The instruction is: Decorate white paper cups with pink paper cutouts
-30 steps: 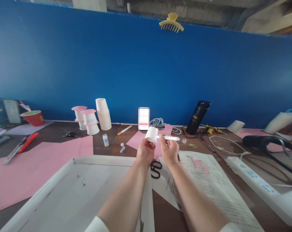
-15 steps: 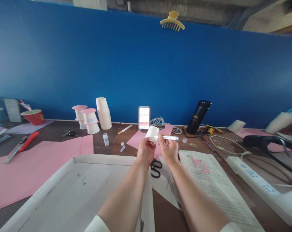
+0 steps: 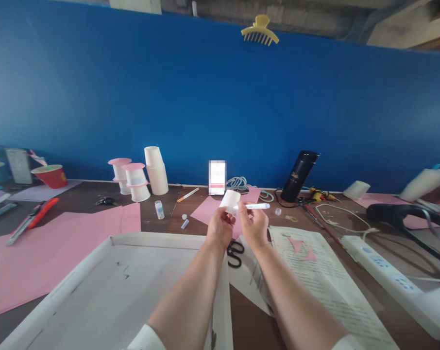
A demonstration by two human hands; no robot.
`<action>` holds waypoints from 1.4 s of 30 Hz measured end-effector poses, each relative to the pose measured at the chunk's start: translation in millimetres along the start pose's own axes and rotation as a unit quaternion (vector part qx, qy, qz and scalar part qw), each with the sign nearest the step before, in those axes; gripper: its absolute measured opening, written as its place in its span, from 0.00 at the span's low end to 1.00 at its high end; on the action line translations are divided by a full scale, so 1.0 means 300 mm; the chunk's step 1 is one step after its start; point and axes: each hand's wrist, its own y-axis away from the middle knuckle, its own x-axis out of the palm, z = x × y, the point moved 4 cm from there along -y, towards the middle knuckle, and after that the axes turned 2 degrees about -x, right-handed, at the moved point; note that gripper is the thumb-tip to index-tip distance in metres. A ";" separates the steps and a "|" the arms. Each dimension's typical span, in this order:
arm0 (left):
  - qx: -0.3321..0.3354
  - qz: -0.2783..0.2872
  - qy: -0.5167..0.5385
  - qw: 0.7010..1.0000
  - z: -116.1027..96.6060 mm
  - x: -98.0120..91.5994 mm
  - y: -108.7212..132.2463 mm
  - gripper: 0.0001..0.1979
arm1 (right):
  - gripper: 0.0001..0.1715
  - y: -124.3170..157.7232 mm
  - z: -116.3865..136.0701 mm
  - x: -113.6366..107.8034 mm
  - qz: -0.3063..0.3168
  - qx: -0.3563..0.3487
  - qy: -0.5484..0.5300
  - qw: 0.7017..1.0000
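Observation:
In the middle of the view my left hand is closed around a small white paper cup, which is tilted. My right hand pinches a white marker with a pale lavender end pointing right. The marker's other end meets the cup's side, but fingers hide whether its tip touches. A small lavender cap lies on the table to the left. Below my hands are black-handled scissors, partly covered by my left forearm. Pink paper lies behind the hands.
A white tray fills the front left, beside pink sheets and a red utility knife. Stacked paper cups stand at the back. A black bottle leans against the blue wall. A power strip lies right, past printed pages.
The cup and my hands have shifted only very slightly. My left hand keeps the cup and my right hand keeps the marker.

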 end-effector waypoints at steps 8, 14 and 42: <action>0.001 -0.011 0.007 1.000 0.000 0.004 0.006 0.05 | 0.16 -0.013 -0.005 -0.016 -0.052 -0.023 -0.006 0.998; -0.004 -0.018 0.009 1.000 -0.001 0.002 0.007 0.06 | 0.16 -0.015 -0.007 -0.015 -0.057 -0.031 -0.007 0.998; 0.000 -0.032 -0.035 0.999 0.012 -0.007 0.002 0.01 | 0.14 -0.013 0.005 -0.009 -0.027 -0.071 0.009 0.997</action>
